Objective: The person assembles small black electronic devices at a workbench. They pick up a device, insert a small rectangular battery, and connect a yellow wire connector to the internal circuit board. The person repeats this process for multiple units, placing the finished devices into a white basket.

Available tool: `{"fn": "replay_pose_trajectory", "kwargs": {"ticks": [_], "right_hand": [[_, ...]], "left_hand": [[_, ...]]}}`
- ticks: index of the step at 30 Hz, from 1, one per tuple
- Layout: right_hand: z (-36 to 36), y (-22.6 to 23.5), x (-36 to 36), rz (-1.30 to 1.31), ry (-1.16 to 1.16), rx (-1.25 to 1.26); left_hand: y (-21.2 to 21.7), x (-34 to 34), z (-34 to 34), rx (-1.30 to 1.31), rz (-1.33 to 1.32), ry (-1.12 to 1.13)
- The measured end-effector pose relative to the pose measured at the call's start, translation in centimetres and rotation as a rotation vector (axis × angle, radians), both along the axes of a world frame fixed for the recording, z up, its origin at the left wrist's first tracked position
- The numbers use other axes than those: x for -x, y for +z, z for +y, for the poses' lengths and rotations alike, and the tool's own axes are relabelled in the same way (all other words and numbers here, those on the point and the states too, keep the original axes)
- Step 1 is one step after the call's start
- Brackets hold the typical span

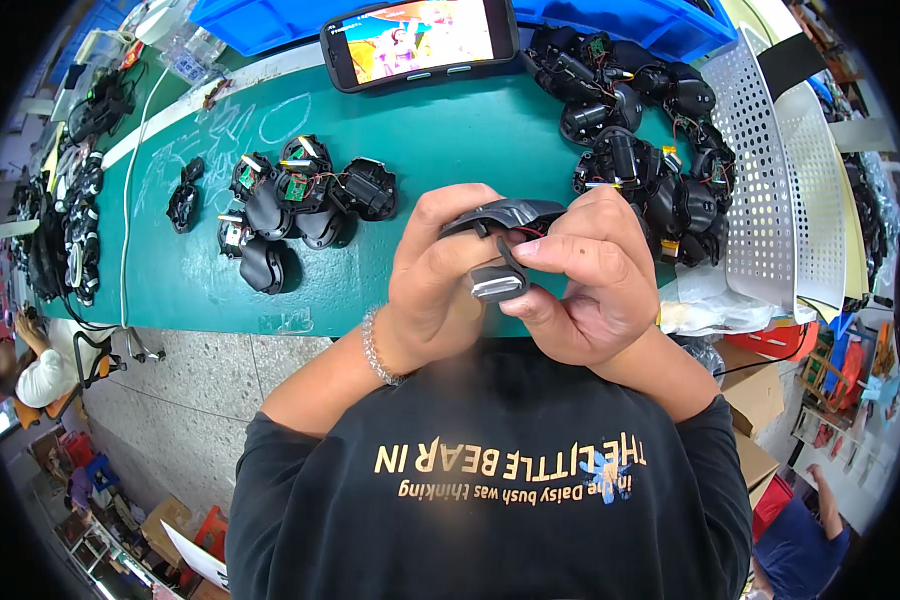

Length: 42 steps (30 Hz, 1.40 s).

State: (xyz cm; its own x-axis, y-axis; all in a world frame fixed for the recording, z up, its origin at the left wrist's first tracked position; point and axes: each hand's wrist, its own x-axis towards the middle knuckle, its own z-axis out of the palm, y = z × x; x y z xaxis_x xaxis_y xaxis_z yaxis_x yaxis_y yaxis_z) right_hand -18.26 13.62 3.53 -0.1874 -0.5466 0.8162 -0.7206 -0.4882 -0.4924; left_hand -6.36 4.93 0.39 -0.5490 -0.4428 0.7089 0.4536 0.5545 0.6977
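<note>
The work in hand looks like handling a wired part at its housing. Above the table's (440, 150) near edge, the left hand (432, 275) grips a curved black shell (510, 213); the right hand (592, 285) pinches a small black piece (500, 284) narrowly, just on its near side. The next move seemingly calls for a steady shell and slack in the red wire (530, 232).

Curved black device casing (517, 212) with thin red wire (528, 232), between left hand (435, 272) and right hand (595, 280)
</note>
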Motion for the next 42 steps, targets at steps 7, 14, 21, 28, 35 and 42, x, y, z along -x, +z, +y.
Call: {"fn": "replay_pose_trajectory", "kwargs": {"ticks": [7, 14, 21, 28, 35, 42], "right_hand": [[0.4, 0.0, -0.1, 0.047, -0.061, -0.012], [0.6, 0.2, 0.0, 0.118, -0.054, -0.050], [0.6, 0.8, 0.4, 0.211, -0.017, -0.099], [0.3, -0.1, 0.9, 0.147, 0.013, -0.145], [0.7, -0.2, 0.9, -0.035, 0.026, -0.264], [0.1, 1.5, 0.8, 0.248, -0.060, -0.390]], "left_hand": [[-0.1, 0.1, -0.2, 0.070, -0.086, 0.005], [-0.1, 0.0, -0.5, 0.110, -0.074, 0.009], [0.2, -0.5, -1.3, 0.160, -0.137, -0.058], [0.0, -0.3, -1.1, 0.022, -0.292, -0.142], [-0.5, -0.8, -0.6, -0.203, -0.307, -0.094], [-1.2, -1.0, -0.4, -0.319, -0.271, -0.024]]}}
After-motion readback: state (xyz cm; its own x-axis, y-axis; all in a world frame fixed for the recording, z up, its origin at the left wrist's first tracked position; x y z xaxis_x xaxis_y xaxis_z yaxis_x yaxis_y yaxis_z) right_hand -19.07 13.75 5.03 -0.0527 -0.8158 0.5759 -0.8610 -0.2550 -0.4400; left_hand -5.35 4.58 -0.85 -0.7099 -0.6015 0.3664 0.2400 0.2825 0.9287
